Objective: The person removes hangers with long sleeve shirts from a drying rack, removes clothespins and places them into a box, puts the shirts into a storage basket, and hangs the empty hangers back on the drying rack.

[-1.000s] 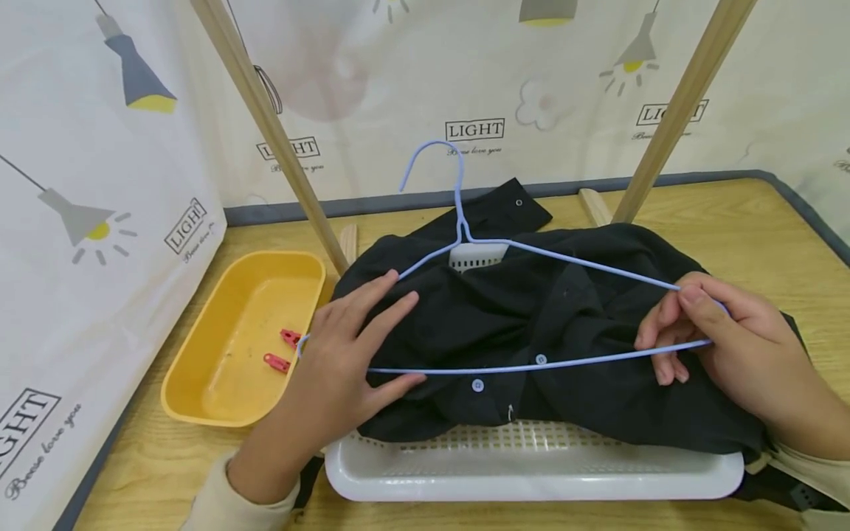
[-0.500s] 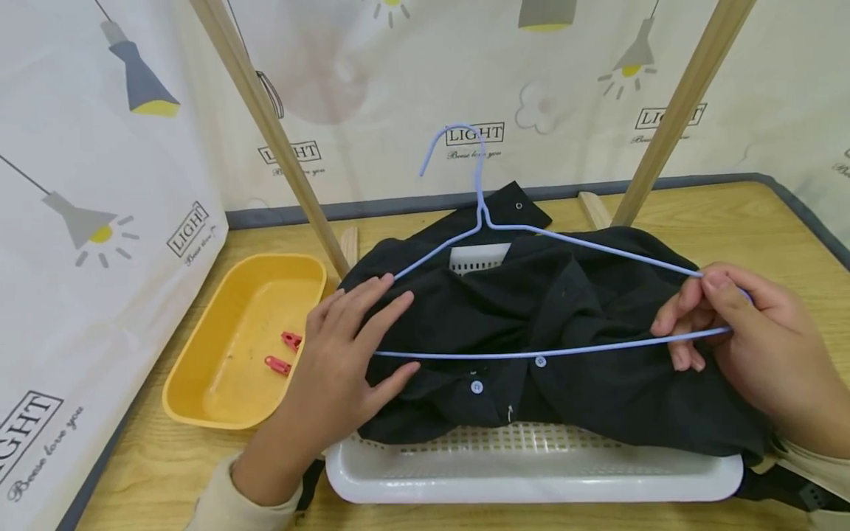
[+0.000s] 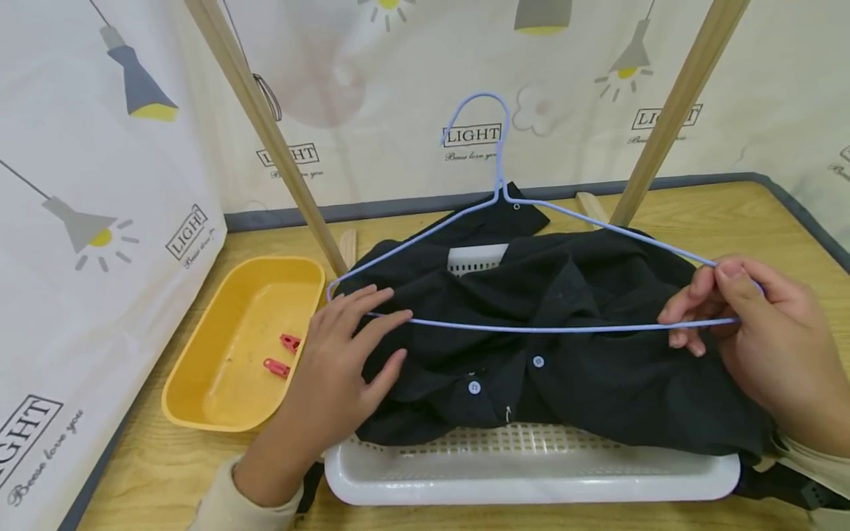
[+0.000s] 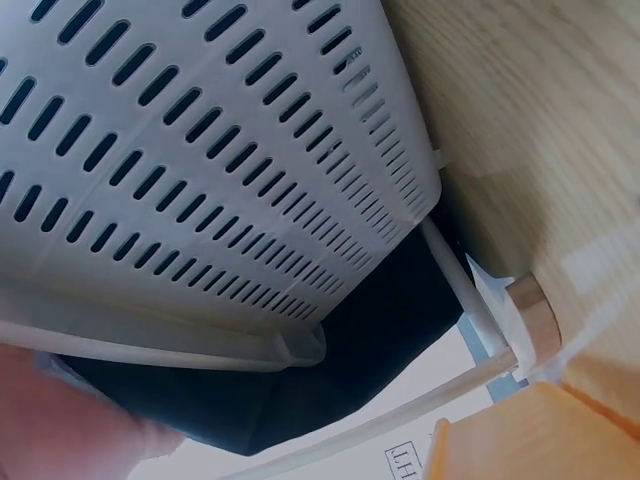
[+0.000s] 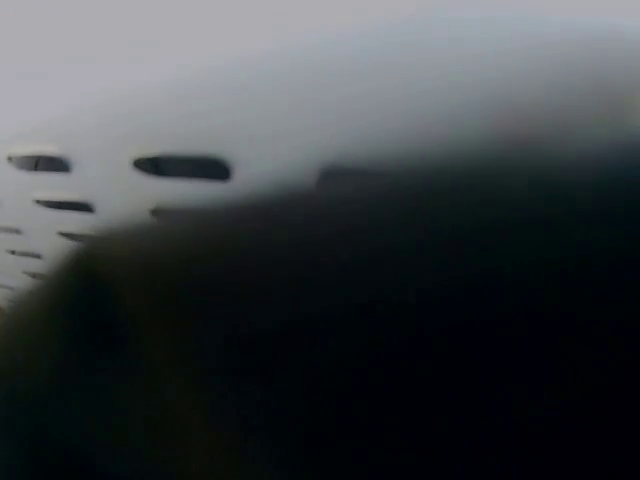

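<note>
A light-blue wire hanger (image 3: pixel 564 330) is held above a black buttoned shirt (image 3: pixel 617 391), its hook pointing up and away. My right hand (image 3: pixel 764 335) pinches the hanger's right end between thumb and fingers. My left hand (image 3: pixel 335 369) has its fingers spread near the left end, fingertips by the bottom bar; whether they touch it I cannot tell. The shirt lies bunched over a white slotted basket (image 3: pixel 531 487). In the left wrist view, part of my left hand (image 4: pixel 70 425) shows beside the basket (image 4: pixel 130 335). Dark fabric (image 5: pixel 400 350) blocks most of the right wrist view.
Left of the basket stands a yellow tray (image 3: pixel 192 376) with red clips (image 3: pixel 277 368) in it. Two wooden poles, a left pole (image 3: pixel 265 125) and a right pole (image 3: pixel 677 110), rise behind the basket. A wooden table (image 3: pixel 750 221) lies beneath, and printed cloth hangs behind.
The hanger has moved up, away and to the right with my right hand. Its left end has come out from under my left hand, which has shifted little.
</note>
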{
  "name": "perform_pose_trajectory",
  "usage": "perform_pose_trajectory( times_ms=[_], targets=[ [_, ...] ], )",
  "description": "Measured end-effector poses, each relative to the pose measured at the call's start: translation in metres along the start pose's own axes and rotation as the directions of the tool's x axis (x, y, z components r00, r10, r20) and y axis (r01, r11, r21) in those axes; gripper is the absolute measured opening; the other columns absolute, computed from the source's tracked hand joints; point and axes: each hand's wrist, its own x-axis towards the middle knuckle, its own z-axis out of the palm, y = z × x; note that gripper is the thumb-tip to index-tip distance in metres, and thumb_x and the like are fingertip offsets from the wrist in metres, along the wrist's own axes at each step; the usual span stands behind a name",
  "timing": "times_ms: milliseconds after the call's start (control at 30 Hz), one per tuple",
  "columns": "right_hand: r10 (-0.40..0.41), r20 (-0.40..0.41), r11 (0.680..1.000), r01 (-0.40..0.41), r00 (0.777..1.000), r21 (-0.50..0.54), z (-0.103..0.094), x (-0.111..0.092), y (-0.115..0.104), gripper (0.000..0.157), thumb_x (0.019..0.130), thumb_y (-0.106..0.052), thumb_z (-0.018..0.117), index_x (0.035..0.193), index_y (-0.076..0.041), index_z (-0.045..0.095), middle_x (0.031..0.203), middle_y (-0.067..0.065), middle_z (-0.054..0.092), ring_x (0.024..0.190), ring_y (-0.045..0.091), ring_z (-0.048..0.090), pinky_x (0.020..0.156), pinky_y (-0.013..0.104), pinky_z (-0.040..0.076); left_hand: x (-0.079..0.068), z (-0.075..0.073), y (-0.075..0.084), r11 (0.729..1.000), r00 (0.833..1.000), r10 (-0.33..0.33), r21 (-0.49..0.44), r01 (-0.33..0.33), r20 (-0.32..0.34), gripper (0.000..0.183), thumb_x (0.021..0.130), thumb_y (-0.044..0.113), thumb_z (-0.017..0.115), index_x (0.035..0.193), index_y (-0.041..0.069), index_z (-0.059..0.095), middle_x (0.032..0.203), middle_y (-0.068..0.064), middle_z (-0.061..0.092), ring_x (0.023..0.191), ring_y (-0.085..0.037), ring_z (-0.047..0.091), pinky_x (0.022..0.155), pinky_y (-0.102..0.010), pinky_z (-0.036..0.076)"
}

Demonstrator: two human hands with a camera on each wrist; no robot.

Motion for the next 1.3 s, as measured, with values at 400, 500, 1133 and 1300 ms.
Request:
perform_pose_trajectory(
  times_ms=[400, 500, 1133, 1300],
  targets=[
    [-0.086, -0.063, 0.994, 0.09, 0.994, 0.067, 0.0, 0.003, -0.013, 0.028, 0.099, -0.001, 0.026, 0.088, 0.012, 0.048, 0.078, 0.023, 0.066, 0.049, 0.031, 0.056, 0.039, 0.032, 0.038, 0.008, -0.003, -0.002, 0.999, 0.995, -0.012, 0.041, 0.008, 0.095, 0.056, 0.085, 0.031, 0.061, 0.137, 0.026, 0.043, 0.146, -0.001, 0.036, 0.139, -0.02, 0.025, 0.113, -0.046, 0.018],
    [-0.155, -0.054, 0.969, 0.163, 0.986, 0.184, -0.003, 0.004, -0.013, 0.032, 0.099, 0.001, 0.02, 0.089, 0.017, 0.046, 0.078, 0.029, 0.064, 0.051, 0.035, 0.056, 0.041, 0.034, 0.039, 0.01, -0.003, -0.001, 0.999, 0.991, -0.036, 0.024, 0.033, 0.13, 0.051, 0.086, 0.032, 0.059, 0.135, 0.027, 0.046, 0.147, 0.001, 0.034, 0.14, -0.018, 0.023, 0.114, -0.045, 0.017],
    [-0.425, -0.1, 0.904, 0.427, 0.9, -0.001, -0.009, 0.028, -0.052, 0.027, 0.1, -0.009, 0.027, 0.102, 0.014, 0.042, 0.082, 0.023, 0.064, 0.076, 0.029, 0.068, 0.082, 0.031, 0.052, -0.003, 0.004, 0.0, 0.977, 0.947, -0.212, 0.021, 0.213, 0.241, 0.038, 0.087, 0.035, 0.059, 0.124, 0.037, 0.054, 0.144, 0.012, 0.036, 0.138, -0.013, 0.025, 0.113, -0.046, 0.019],
    [-0.439, -0.114, 0.894, 0.42, 0.891, -0.157, -0.024, 0.044, -0.065, 0.031, 0.101, -0.008, 0.023, 0.107, 0.012, 0.046, 0.089, 0.017, 0.067, 0.083, 0.023, 0.068, 0.085, 0.026, 0.049, -0.001, 0.003, 0.0, 0.976, 0.945, -0.219, 0.036, 0.217, 0.244, 0.039, 0.086, 0.035, 0.06, 0.124, 0.037, 0.053, 0.143, 0.013, 0.037, 0.138, -0.012, 0.026, 0.113, -0.044, 0.018]
  ],
)
